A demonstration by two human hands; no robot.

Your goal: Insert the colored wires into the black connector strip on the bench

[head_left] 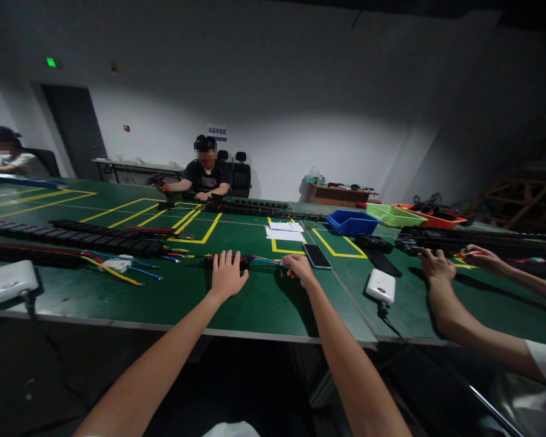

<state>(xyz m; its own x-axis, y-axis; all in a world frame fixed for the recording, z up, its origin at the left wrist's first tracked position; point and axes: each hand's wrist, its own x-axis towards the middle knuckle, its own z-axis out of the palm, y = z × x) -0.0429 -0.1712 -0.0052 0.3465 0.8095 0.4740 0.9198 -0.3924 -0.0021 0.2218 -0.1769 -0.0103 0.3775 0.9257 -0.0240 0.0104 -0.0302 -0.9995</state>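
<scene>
In front of me on the green table (255, 309) lies a short wire harness (262, 261) with a dark middle and red, blue and yellow wires. My left hand (227, 274) rests flat across its dark part, fingers stretched out and apart. At the harness's right end, the fingers of my right hand (299, 268) are pinched on the coloured wire ends; the exact tips are hidden. Just beyond the right hand lies a dark-screened phone (317, 256). Left of my hands are longer black wire harnesses (118, 243) with blue and yellow leads ending in metal lugs.
White paper sheets (284, 230) lie beyond the phone. Blue (352, 223), green (386, 215) and orange bins stand at the back right. White boxes with cables (381, 286) sit near the table edge. A co-worker's hands (439, 266) work at right; another person (207, 176) sits opposite.
</scene>
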